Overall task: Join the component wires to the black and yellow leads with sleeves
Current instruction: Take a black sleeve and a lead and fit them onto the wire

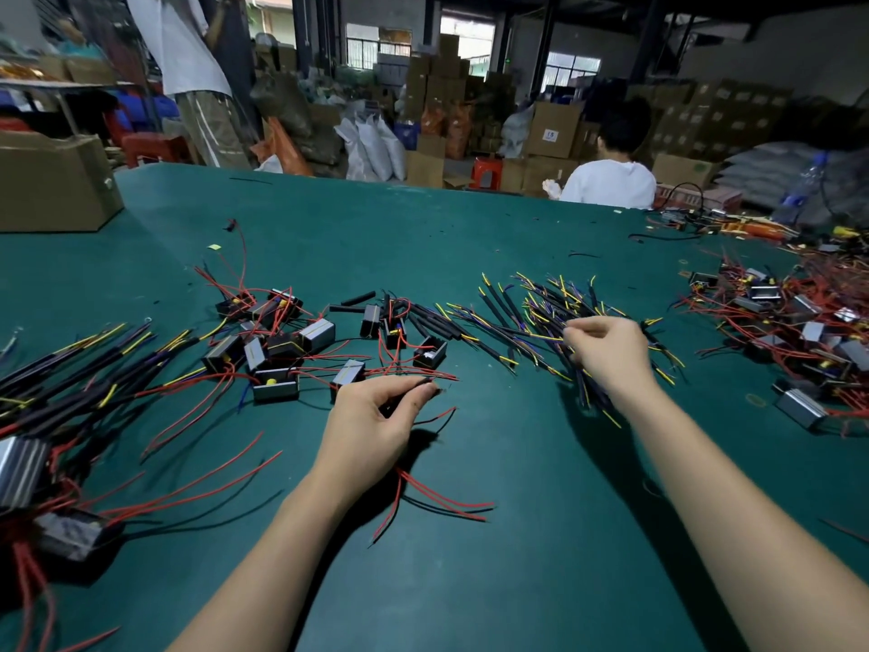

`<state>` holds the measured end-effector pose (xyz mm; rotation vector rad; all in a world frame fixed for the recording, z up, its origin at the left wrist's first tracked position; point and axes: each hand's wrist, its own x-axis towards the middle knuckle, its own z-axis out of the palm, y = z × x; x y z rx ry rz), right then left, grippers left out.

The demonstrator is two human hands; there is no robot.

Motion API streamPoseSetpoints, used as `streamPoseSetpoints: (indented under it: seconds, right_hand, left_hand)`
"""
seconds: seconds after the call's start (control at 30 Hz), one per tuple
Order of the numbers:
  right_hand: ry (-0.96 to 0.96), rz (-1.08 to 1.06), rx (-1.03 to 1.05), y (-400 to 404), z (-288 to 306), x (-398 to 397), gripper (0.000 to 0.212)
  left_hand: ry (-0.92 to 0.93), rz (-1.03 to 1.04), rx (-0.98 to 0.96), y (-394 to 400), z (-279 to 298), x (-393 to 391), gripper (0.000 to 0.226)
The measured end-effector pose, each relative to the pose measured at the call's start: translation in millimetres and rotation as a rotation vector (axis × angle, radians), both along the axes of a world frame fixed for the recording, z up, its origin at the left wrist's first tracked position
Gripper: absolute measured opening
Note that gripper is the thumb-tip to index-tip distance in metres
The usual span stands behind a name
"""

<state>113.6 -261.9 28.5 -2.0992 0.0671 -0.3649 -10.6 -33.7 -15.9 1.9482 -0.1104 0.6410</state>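
My left hand (376,423) grips a small black component, mostly hidden under the fingers; its red and black wires (432,501) trail toward me on the green table (493,534). My right hand (606,350) reaches into a loose pile of black and yellow sleeved leads (531,317) and pinches one lead between thumb and forefinger. Several boxy components with red wires (301,341) lie left of center, just beyond my left hand.
A bundle of joined black and yellow leads (84,369) lies at the left, with larger grey components (19,468) near the left edge. Another heap of components with red wires (799,331) sits at the right. A cardboard box (51,181) stands far left. Two people are beyond the table.
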Motion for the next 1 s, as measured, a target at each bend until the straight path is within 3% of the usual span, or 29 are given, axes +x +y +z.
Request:
streamPoseSetpoints:
  seconds: [0.17, 0.33, 0.43, 0.73, 0.93, 1.0]
  right_hand:
    - [-0.099, -0.024, -0.259, -4, 12, 28, 0.021]
    - [0.007, 0.087, -0.838, 22, 3, 45, 0.02]
    - [0.073, 0.092, -1.005, 31, -3, 49, 0.017]
    - [-0.009, -0.036, -0.63, 11, 4, 24, 0.011]
    - [-0.089, -0.051, -0.679, -19, -3, -11, 0.004]
    - [-0.065, -0.068, -0.612, -26, -3, -15, 0.005]
  left_hand:
    - [0.018, -0.014, -0.006, 1, -2, 1, 0.014]
    - [0.046, -0.009, -0.002, 2, -3, 0, 0.012]
    - [0.059, -0.01, 0.002, 2, -3, 0, 0.011]
    - [0.09, -0.028, -0.012, 2, -3, 1, 0.015]
    - [0.093, -0.033, -0.039, 3, 1, -1, 0.014]
    - [0.092, -0.056, -0.047, 2, 3, -2, 0.014]
